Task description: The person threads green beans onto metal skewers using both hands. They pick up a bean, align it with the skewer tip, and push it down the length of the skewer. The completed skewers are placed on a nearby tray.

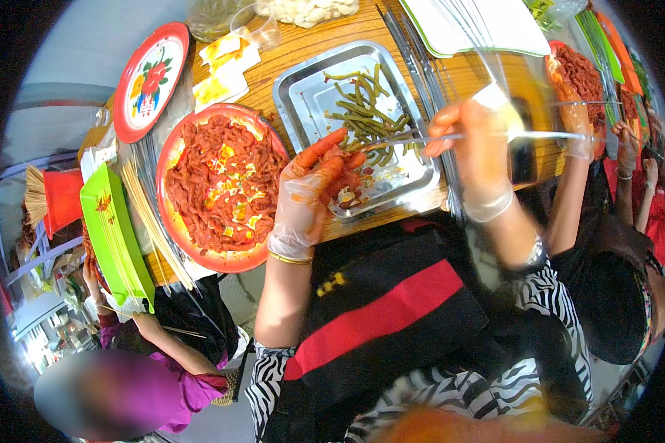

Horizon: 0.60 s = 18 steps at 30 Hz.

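Note:
My left hand (313,188), in a stained clear plastic glove, holds marinated meat strips (346,180) above the near left part of a steel tray (305,83). My right hand (471,144), gloved too and blurred by motion, grips a metal skewer (537,134) that runs leftward to the meat at my left fingers. Pickled green beans (366,111) lie in the tray. Left of my left hand stands a red-rimmed enamel basin (166,216) of red marinated meat strips (194,183).
Metal skewers (410,50) lie beyond the tray, near a white board (471,27). An enamel plate (149,83), bamboo skewers (149,221) and a green tray (111,232) are at left. People work on both sides; a co-worker's gloved hand (573,122) is close at right.

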Each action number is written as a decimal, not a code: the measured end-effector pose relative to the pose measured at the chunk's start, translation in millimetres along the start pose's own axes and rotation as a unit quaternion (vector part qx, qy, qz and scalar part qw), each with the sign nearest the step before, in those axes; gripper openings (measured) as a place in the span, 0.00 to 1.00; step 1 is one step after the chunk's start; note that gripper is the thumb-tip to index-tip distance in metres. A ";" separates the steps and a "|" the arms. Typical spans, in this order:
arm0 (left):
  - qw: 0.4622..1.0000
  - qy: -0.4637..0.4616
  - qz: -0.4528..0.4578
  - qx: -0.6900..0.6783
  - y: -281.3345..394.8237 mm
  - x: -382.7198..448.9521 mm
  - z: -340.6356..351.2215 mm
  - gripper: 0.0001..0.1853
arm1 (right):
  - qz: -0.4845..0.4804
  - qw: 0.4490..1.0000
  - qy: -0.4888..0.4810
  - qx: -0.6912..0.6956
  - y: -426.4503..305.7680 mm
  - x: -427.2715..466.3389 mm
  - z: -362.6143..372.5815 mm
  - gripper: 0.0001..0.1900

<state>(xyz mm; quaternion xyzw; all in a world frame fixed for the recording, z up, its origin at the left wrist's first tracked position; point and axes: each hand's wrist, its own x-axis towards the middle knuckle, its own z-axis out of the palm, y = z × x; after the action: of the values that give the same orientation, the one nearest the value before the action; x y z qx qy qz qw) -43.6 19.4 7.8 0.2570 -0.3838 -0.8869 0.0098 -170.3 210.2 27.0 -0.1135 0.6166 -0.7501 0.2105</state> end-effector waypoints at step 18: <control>0.976 0.030 0.027 0.215 -0.3 -2.2 10.1 0.21 | 0.094 0.993 -0.077 -0.013 -7.6 21.1 9.6 0.24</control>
<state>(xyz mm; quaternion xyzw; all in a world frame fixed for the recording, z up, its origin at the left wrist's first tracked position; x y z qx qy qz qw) -46.3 26.9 14.4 0.2687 -0.5720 -0.7750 -0.0104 -186.1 193.3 34.5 -0.1153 0.6162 -0.7080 0.3252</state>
